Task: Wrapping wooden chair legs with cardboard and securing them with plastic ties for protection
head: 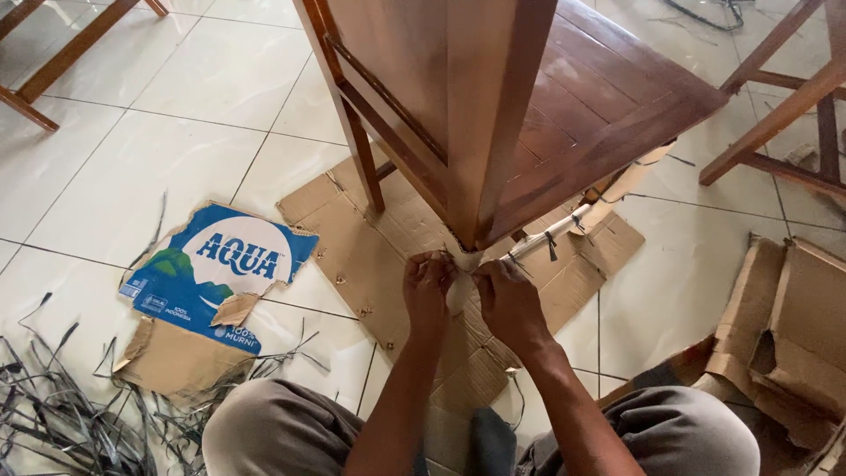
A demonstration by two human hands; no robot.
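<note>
Where hands (467, 300) grip: pale wrapping (460, 286).

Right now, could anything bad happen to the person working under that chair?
Maybe. Both the left hand and right hand grip pale wrapping at the corner of the tipped wooden chair; if it shifts, fingers might get pinched. Loose black straps on the tiles could trip feet. The flattened cardboard might slide.
</note>
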